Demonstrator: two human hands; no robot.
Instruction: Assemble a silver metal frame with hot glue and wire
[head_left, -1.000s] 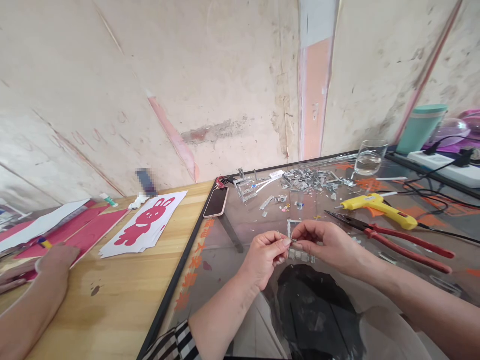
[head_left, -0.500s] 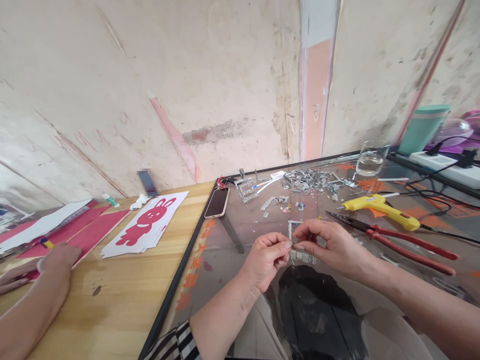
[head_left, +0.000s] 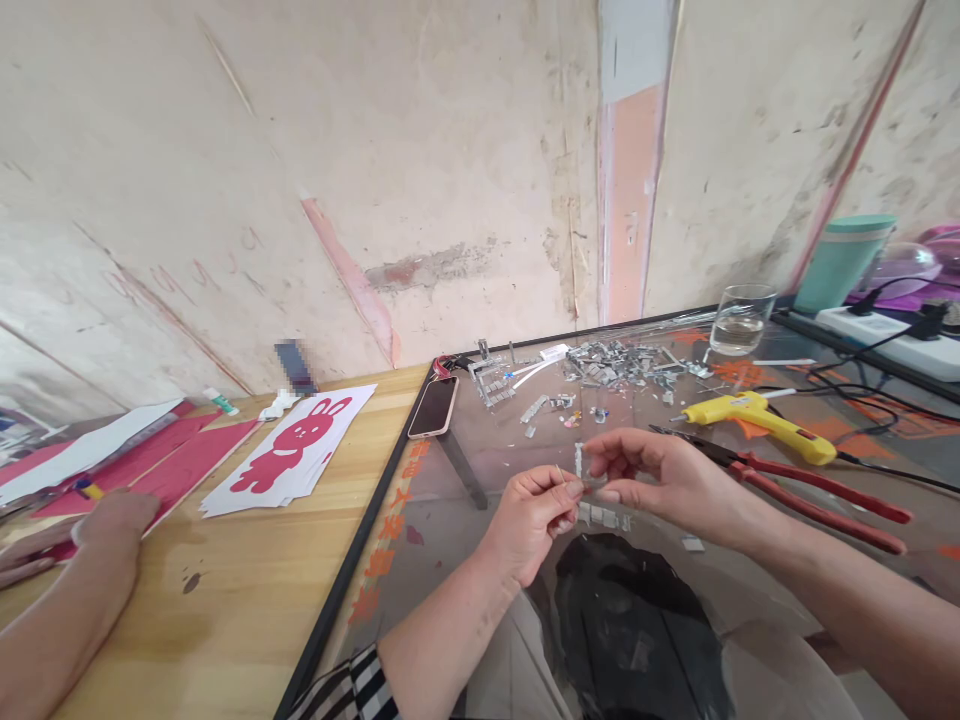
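My left hand (head_left: 541,510) is closed in a pinch, and a thin pale stick-like piece (head_left: 562,475) pokes up from between thumb and forefinger. Its lower part is hidden by the fingers. Close against those fingertips is my right hand (head_left: 645,478), its thumb and forefinger parted with nothing visible between them. A small silvery metal frame (head_left: 600,516) of tile-like links lies on the table just beyond and below both hands, partly covered by them.
Behind lies a heap of silvery metal links (head_left: 630,362). To the right are red-handled pliers (head_left: 817,490), a yellow glue gun (head_left: 757,412) and a glass of water (head_left: 742,318). A phone (head_left: 433,407) lies left. Another person's hand (head_left: 120,520) rests on red paper (head_left: 187,450).
My right thumb and forefinger have parted and drawn slightly away from my left fingertips. My left hand keeps its pinch almost in the same place.
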